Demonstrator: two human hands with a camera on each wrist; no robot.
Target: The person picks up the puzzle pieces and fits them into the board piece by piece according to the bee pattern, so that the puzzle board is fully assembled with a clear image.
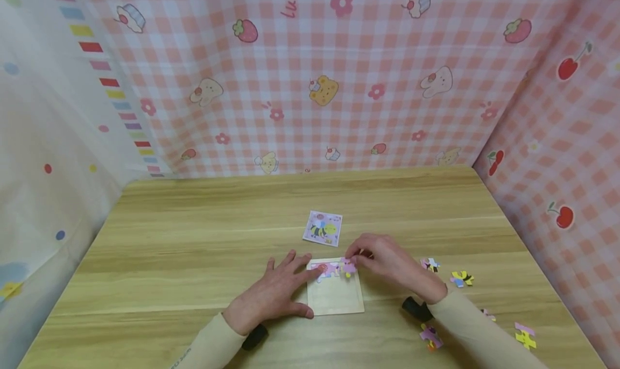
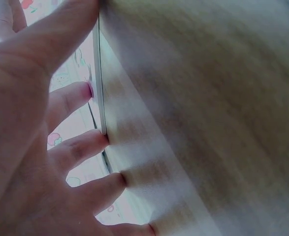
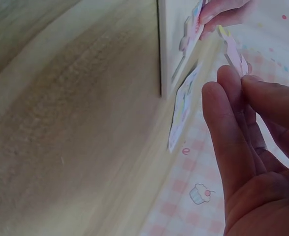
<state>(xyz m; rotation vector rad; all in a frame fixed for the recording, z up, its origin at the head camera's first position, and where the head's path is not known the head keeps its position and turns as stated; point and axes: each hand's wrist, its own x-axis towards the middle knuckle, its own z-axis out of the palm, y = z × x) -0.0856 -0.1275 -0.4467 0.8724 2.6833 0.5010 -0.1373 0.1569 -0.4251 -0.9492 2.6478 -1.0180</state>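
Observation:
A square wooden puzzle tray (image 1: 335, 299) lies flat on the table, with joined pink puzzle pieces (image 1: 330, 270) along its far edge. Spread along the tray's left side is my left hand (image 1: 276, 293); its index finger rests on those pieces and its thumb touches the near left corner. My right hand (image 1: 387, 258) pinches a pink and yellow puzzle piece (image 1: 348, 267) between thumb and fingers, over the tray's far right corner. The right wrist view shows this piece (image 3: 233, 51) tilted and raised off the tray.
Behind the tray lies a square picture card (image 1: 323, 229) with a bee on it. Several loose puzzle pieces (image 1: 462, 278) are scattered on the table to the right, some beside the right forearm. Patterned cloth (image 1: 310, 127) hangs at the back and both sides.

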